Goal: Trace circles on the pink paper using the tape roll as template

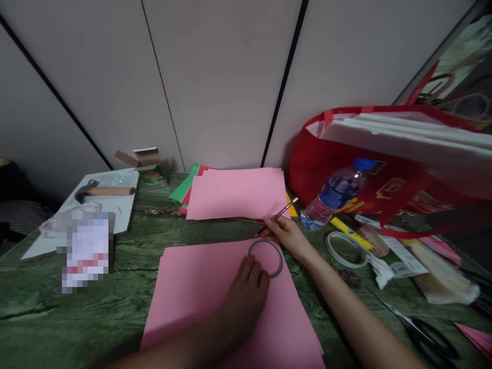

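Observation:
A stack of pink paper sheets (192, 282) lies in front of me on the green table. On its upper right part rests a thin grey ring (281, 269), with pink paper showing through its middle. My left hand (248, 292) bears down on the ring's lower left edge, fingers bent and close together. My right hand (282, 230) is closed around a pencil (285, 206), just above the ring near the top edge of the paper. The pencil slants, its tip pointing down and left towards the ring's upper edge; I cannot tell whether it touches the paper.
Behind lie more pink sheets (238, 192) over coloured paper. To the right are a water bottle (334, 195), a red bag (307, 164), a tape roll (328, 246), a yellow tube (351, 233) and scissors (413, 325). A hammer (111, 191) and small box (151, 171) are at left.

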The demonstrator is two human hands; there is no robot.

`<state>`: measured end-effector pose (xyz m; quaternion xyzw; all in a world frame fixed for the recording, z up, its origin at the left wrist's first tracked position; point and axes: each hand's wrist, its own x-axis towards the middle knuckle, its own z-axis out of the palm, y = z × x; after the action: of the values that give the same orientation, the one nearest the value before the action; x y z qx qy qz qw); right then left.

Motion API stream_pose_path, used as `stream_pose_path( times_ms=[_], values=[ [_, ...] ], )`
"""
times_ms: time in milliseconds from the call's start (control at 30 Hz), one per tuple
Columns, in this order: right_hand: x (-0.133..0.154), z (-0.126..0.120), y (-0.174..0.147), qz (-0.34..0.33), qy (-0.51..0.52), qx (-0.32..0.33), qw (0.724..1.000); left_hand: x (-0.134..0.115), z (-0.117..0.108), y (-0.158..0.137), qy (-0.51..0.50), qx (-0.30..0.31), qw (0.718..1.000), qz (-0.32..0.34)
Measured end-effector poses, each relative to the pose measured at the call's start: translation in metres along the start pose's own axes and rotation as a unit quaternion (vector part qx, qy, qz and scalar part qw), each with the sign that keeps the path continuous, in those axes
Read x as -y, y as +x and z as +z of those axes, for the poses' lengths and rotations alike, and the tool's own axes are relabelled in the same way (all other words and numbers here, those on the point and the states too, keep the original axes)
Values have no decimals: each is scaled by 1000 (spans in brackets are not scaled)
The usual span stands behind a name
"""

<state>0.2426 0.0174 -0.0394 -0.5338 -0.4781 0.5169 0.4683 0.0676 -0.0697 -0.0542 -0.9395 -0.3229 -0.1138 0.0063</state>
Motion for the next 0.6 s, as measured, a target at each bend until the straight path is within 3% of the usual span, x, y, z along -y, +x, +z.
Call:
stream_pose_path(
  times_ms=[200,367,600],
  values=[
    [-1,5,0,-22,-18,-10,1000,0,3,0,10,-26,1000,0],
    [-1,9,-2,-117,-109,-14,987,-6,6,-4,65,-86,994,29],
    [8,22,-16,-189,-188,54,962,-19,23,-8,112,-126,986,11]
  ],
)
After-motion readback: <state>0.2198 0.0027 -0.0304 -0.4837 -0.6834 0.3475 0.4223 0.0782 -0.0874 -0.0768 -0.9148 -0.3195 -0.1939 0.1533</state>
